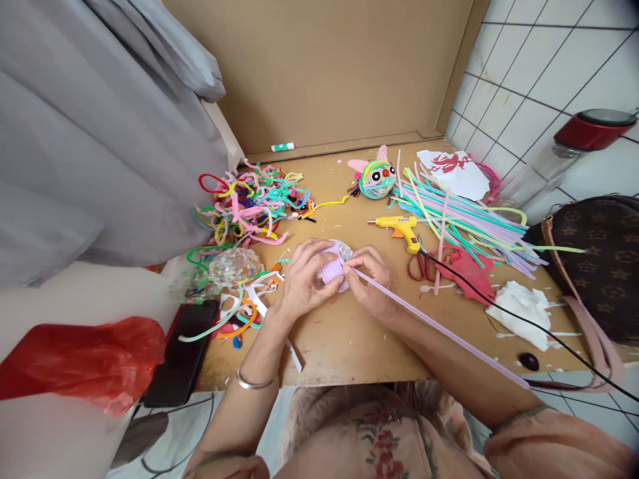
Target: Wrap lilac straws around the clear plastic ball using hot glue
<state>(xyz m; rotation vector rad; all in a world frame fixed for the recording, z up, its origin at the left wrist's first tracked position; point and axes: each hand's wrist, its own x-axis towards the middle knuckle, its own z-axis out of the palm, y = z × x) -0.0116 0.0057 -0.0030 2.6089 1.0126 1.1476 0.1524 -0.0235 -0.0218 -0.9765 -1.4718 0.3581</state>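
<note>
A small clear ball, partly covered with rows of lilac pipe cleaner, is held over the wooden table. My left hand curls round its left side, thumb below and fingers above. At its right side, my right hand pinches a long lilac pipe cleaner, whose free length runs over my right forearm toward the lower right. My fingers hide part of the ball.
A pile of mixed pipe cleaners and a clear textured ball lie left. Right are a yellow glue gun with black cord, scissors, straight pipe cleaners and a bag. A decorated ball sits behind.
</note>
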